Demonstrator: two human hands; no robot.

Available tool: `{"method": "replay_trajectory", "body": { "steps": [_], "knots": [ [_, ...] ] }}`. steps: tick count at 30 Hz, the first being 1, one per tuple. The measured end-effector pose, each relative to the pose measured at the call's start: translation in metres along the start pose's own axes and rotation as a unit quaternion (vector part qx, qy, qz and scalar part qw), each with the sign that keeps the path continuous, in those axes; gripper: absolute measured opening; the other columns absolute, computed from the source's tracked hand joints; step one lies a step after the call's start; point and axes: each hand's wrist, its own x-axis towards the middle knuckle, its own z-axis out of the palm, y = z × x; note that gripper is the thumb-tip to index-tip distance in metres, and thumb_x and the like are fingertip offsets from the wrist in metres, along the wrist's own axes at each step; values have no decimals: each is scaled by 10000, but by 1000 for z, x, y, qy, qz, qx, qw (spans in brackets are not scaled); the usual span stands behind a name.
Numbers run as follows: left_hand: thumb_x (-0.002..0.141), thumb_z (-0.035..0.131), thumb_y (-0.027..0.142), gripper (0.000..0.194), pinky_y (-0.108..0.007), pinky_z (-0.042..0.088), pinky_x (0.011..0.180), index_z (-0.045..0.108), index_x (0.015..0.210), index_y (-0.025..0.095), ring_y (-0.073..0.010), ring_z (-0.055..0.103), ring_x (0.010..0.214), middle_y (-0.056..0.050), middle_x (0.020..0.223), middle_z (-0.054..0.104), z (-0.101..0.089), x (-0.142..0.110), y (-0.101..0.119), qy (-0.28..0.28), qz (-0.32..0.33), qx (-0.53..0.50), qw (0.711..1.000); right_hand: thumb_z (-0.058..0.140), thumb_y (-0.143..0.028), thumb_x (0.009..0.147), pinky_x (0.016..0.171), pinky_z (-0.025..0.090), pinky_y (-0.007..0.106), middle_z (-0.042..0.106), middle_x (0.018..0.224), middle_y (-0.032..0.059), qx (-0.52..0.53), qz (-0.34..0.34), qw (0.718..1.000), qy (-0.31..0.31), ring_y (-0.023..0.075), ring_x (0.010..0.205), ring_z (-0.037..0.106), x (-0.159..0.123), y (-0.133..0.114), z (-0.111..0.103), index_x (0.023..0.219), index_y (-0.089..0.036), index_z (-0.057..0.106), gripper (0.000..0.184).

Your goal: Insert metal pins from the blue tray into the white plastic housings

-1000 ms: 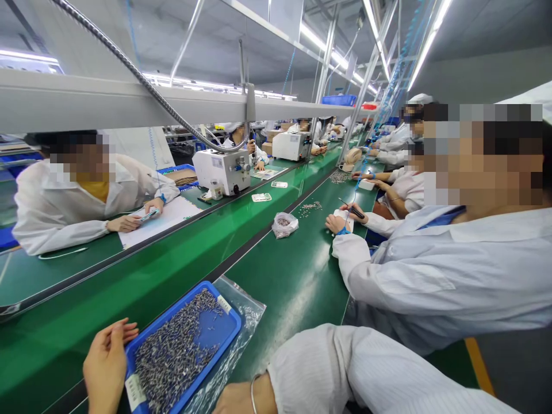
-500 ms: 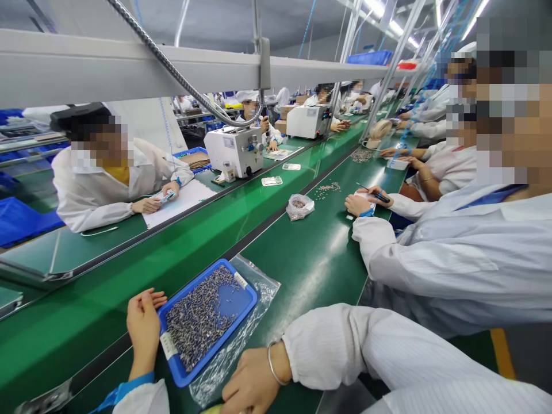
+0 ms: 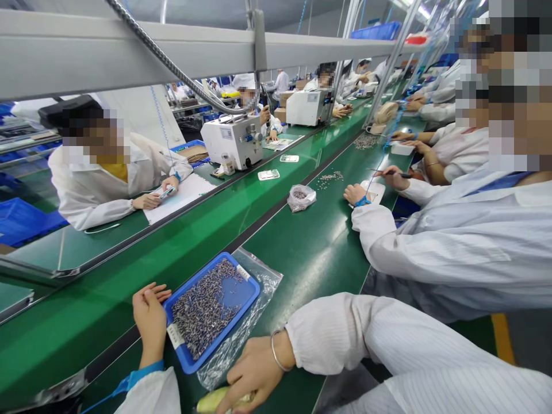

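Observation:
My left hand (image 3: 150, 313) is beside the upper left edge of a blue tray (image 3: 255, 292), fingers stretched out and holding nothing that I can see. A blue band circles its wrist. Many small metal screw-like parts (image 3: 202, 307) fill much of the tray. Under the tray lies a clear plastic bag (image 3: 269, 279). At the bottom of the view my right hand (image 3: 256, 368), with a silver bangle at the wrist, has its fingers over a smooth yellow-green object (image 3: 211, 401). The frame cuts that object off, and I cannot make out its kind.
A small bag of parts (image 3: 301, 198) stands further along the green bench, near loose parts (image 3: 330, 180). On the right, a co-worker's hands (image 3: 356, 194) work at a white piece. White machines (image 3: 233, 144) and another person (image 3: 107, 167) are across the green belt (image 3: 172, 247).
The view has tilted down and turned left, so the tray and both hands sit further right and higher. More of my right hand and the yellow-green object beneath it now shows.

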Motion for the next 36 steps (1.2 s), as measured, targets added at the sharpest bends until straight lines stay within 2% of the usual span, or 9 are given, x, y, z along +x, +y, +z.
{"method": "replay_trajectory", "body": {
  "steps": [5, 11, 15, 18, 22, 25, 29, 33, 36],
  "knots": [
    [987, 436, 351, 199, -277, 564, 709, 503, 1084, 190, -121, 680, 700, -19, 915, 644, 1, -2, 6, -1, -4, -3, 1000, 482, -477, 990, 449, 327, 144, 620, 736, -50, -7, -4, 1000, 14, 44, 596, 561, -2, 0, 0, 1344, -374, 600, 387],
    [960, 519, 408, 252, -277, 559, 722, 530, 1083, 188, -118, 674, 702, 0, 887, 629, 1, -4, 9, 6, -9, -5, 1000, 470, -446, 997, 444, 321, 195, 613, 723, -47, -12, -15, 1000, 5, 61, 619, 577, -2, 1, 7, 1402, -347, 564, 427],
    [936, 558, 407, 270, -268, 560, 730, 539, 1088, 184, -113, 680, 717, 2, 887, 630, 0, -2, 5, 8, -13, -17, 1000, 429, -452, 1009, 427, 305, 191, 604, 717, -56, -10, -25, 999, 40, 46, 612, 561, -2, 3, 13, 1417, -340, 555, 442],
    [895, 618, 402, 303, -260, 559, 724, 545, 1084, 177, -109, 683, 710, -1, 892, 638, 1, -1, 3, 9, -13, -24, 1000, 413, -451, 1011, 437, 273, 163, 613, 717, -67, -26, -17, 996, 82, 24, 592, 532, -3, 1, 9, 1384, -349, 580, 422],
    [839, 673, 418, 357, -259, 557, 720, 563, 1073, 171, -112, 685, 702, 2, 865, 651, 2, 0, 2, 13, -8, -30, 999, 605, -437, 907, 462, 180, 165, 613, 697, -118, -98, 13, 991, 89, -5, 588, 489, -6, -8, -4, 1323, -400, 600, 418],
    [786, 716, 423, 398, -259, 552, 712, 581, 1060, 169, -116, 686, 696, 4, 853, 660, 3, 1, 3, 22, -4, -34, 999, 734, -437, 805, 447, 132, 167, 586, 658, -124, -129, -4, 987, 93, -22, 574, 467, -7, -13, -13, 1271, -416, 642, 475],
    [708, 772, 412, 440, -262, 550, 701, 607, 1028, 160, -121, 682, 681, 0, 831, 670, 4, 1, 4, 28, -5, -36, 999, 726, -406, 829, 436, 172, 154, 611, 696, -126, -113, 2, 990, 88, -25, 583, 493, -7, -12, -13, 1278, -414, 643, 456],
    [676, 793, 422, 457, -269, 557, 710, 628, 1005, 152, -124, 683, 687, -14, 840, 685, 5, 0, 7, 29, -3, -40, 999, 591, -406, 935, 403, 232, 181, 644, 718, -82, -67, -24, 993, 93, 11, 562, 526, -5, -3, 3, 1310, -368, 648, 381],
    [679, 794, 422, 449, -279, 562, 716, 637, 1000, 151, -127, 683, 692, -21, 851, 694, 5, -1, 8, 28, 0, -41, 999, 564, -398, 952, 398, 260, 213, 639, 721, -65, -49, -33, 993, 97, 45, 592, 558, -4, 2, 13, 1341, -352, 631, 398]
  ]
}}
